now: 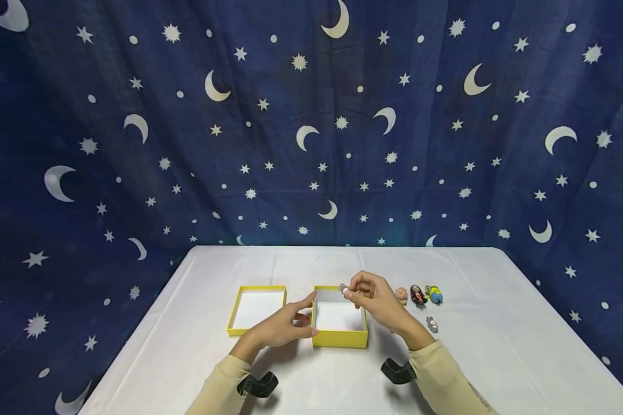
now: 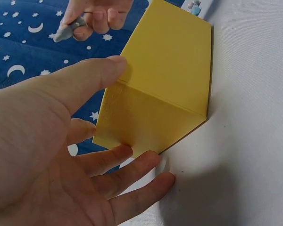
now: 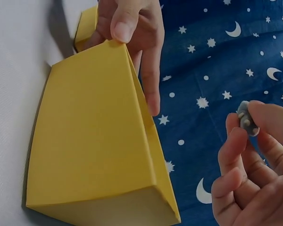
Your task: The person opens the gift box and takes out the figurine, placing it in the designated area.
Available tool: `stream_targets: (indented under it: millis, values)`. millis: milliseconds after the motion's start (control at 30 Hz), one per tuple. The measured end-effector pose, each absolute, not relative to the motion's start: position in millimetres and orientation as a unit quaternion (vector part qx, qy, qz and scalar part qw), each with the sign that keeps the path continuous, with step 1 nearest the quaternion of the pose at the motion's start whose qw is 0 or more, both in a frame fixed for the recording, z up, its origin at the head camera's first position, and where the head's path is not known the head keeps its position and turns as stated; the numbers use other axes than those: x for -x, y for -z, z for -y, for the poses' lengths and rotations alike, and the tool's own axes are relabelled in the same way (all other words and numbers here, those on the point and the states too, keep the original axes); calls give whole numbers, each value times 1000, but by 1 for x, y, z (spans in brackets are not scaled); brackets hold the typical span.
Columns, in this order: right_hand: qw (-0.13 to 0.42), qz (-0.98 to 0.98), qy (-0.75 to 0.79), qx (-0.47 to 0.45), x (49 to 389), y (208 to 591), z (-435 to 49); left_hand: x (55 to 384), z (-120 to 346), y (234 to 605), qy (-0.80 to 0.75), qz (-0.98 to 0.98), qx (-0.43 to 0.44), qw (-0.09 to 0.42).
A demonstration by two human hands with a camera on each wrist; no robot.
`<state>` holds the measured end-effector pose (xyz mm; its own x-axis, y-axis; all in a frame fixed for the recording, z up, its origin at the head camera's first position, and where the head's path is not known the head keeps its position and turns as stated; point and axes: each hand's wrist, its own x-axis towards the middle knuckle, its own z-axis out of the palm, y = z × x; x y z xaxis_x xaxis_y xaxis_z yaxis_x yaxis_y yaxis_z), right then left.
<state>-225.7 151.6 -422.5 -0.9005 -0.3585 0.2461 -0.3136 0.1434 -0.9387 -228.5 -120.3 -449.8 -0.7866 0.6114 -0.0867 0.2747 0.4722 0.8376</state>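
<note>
A yellow box [image 1: 340, 339] with a white inside stands open-topped on the table. My left hand [image 1: 286, 324] rests against its left wall. In the left wrist view the thumb lies at an edge of the box and the other fingers reach along the side, fairly straight. Above the box's right part, my right hand [image 1: 376, 297] pinches a small grey figurine [image 1: 344, 289] between thumb and fingertips. The right wrist view shows this figurine [image 3: 247, 118] apart from the box; its finer features are too small to tell.
A shallow yellow lid [image 1: 256, 309] lies left of the box. Right of my right hand stand several small figurines: a pinkish one [image 1: 401, 295], a dark-and-red one [image 1: 418, 295], a blue-and-yellow one [image 1: 435, 295] and a nearer grey one [image 1: 432, 324]. A starry blue curtain hangs behind the white table [image 1: 187, 340].
</note>
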Motion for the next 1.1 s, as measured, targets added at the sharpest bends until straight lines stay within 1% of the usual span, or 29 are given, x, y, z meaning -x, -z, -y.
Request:
stream_targets:
  millis: [567, 633, 833, 1100]
  values:
    - [-40, -768, 576, 277, 219, 414, -157, 229, 118, 449, -443, -833, -268, 195]
    - [-38, -767, 576, 279, 219, 414, -158, 229, 118, 449, -443, -833, -268, 195]
    - [-7, -768, 577, 278, 219, 411, -162, 229, 120, 450, -443, -835, -264, 193]
    - [-16, -781, 565, 266, 220, 406, -167, 229, 122, 451, -444, -833, -268, 190]
